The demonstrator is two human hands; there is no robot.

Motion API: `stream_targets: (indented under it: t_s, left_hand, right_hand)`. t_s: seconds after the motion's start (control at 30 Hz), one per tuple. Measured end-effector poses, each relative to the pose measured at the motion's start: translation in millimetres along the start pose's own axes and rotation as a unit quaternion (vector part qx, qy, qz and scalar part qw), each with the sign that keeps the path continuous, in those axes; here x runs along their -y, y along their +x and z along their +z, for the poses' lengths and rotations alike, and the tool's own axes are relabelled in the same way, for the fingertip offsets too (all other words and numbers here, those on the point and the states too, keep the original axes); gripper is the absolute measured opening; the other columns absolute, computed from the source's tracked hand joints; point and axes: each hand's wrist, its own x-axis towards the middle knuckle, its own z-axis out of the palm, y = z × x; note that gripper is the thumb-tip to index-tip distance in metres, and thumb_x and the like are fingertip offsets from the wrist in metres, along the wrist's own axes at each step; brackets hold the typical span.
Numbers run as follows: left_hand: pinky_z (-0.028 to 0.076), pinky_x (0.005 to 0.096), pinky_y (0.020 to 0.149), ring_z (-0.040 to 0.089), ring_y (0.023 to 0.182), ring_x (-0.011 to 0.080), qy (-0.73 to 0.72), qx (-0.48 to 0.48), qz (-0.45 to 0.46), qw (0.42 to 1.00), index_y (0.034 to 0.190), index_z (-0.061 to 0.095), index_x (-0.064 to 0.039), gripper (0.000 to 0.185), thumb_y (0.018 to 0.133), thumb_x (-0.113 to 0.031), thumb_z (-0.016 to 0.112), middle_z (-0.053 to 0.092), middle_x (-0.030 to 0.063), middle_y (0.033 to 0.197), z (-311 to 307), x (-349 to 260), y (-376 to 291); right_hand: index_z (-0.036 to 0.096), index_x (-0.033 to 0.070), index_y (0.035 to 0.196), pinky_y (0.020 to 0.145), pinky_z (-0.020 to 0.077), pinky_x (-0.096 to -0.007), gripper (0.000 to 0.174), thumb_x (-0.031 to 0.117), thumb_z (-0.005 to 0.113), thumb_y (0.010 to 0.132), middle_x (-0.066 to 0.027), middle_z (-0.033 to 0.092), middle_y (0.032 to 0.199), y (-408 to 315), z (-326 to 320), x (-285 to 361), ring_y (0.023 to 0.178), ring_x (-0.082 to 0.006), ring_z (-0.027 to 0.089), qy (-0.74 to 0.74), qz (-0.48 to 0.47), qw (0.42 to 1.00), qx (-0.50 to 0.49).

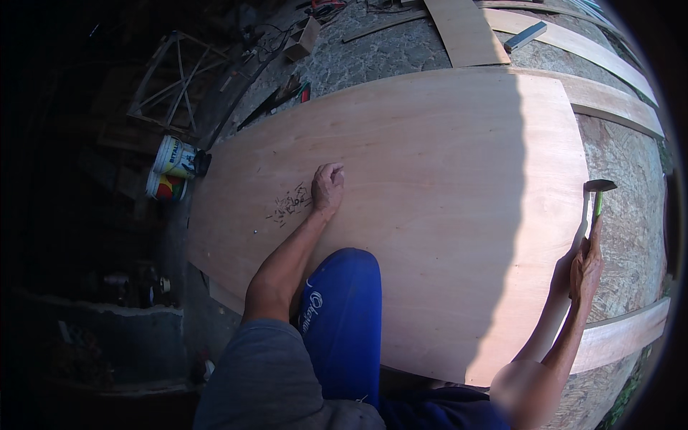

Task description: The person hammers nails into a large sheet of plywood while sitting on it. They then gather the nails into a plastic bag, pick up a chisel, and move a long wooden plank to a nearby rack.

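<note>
A wide plywood sheet (424,177) lies flat before me, its right end in sunlight. My left hand (328,188) rests on the sheet with the fingers curled; whether something small is inside them cannot be seen. Just left of it is a scattered heap of small nails (287,207), with a few strays around. My right hand (586,271) grips the handle of a hammer (599,201) beyond the sheet's right edge. The hammer's dark metal head points away from me, and its handle is green near the head.
My blue-clad knee (344,301) is on the sheet. Two stacked paint buckets (173,161) stand off its left end. Wooden planks (618,110) stick out at right, and a metal level or bar (525,36) lies on boards at the far right. A metal frame (180,80) stands in shadow.
</note>
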Motion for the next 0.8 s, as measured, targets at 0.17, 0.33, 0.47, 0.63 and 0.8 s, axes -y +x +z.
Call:
stream_targets:
  t_s: [0.17,0.33,0.47,0.63,0.8]
  left_hand:
    - [0.054,0.0317,0.079,0.07,0.085,0.0182,0.01,-0.017,-0.292,0.956,0.101,0.075,-0.004,0.019,0.09,-0.019,0.072,0.075,0.0095,0.091,-74.0,110.1,-1.1]
    - [0.056,0.0379,0.085,0.074,0.091,0.026,0.142,0.072,-0.181,0.97,0.102,0.078,-0.012,0.021,0.087,-0.025,0.074,0.077,0.0109,0.095,-85.9,103.7,-9.4]
    - [0.054,0.0422,0.087,0.071,0.099,0.0316,0.209,0.094,-0.187,0.955,0.102,0.076,-0.012,0.019,0.089,-0.023,0.069,0.075,0.0121,0.103,-80.1,90.1,-6.4]
    - [0.045,0.05,0.094,0.059,0.11,0.0381,0.354,0.132,0.029,0.926,0.107,0.061,-0.002,0.018,0.097,-0.016,0.057,0.062,0.0195,0.111,-73.4,84.7,-12.0]
    - [0.05,0.0468,0.088,0.065,0.098,0.0361,0.156,0.019,0.013,0.987,0.111,0.058,-0.001,0.015,0.097,-0.006,0.055,0.065,0.0188,0.102,-16.7,12.6,29.3]
  right_hand:
    - [0.023,0.029,0.163,0.101,0.0519,-0.0463,0.067,0.005,0.044,0.104,-0.0188,0.052,0.15,1.1,1.7,0.7,0.127,-0.0399,0.06,0.021,-0.005,1.0,-0.011]
    - [0.027,0.023,0.162,0.111,0.0461,-0.043,0.065,0.003,0.044,0.103,-0.0156,0.047,0.155,1.7,2.4,-3.2,0.137,-0.0374,0.051,0.038,-0.042,0.998,-0.03]
    - [0.028,0.021,0.162,0.113,0.0442,-0.0425,0.064,0.003,0.044,0.103,-0.0157,0.046,0.156,1.4,0.3,1.9,0.14,-0.0369,0.049,0.042,0.007,0.999,-0.004]
    - [0.027,0.024,0.162,0.093,0.0533,-0.0487,0.068,0.005,0.049,0.101,-0.0238,0.062,0.134,-2.6,-5.8,13.6,0.111,-0.044,0.067,0.006,-0.001,1.0,-0.029]
    - [0.026,0.022,0.162,0.081,0.0541,-0.0526,0.066,0.016,0.052,0.102,-0.0294,0.071,0.095,-7.1,-9.7,13.0,0.09,-0.0457,0.071,0.031,0.066,0.997,-0.032]
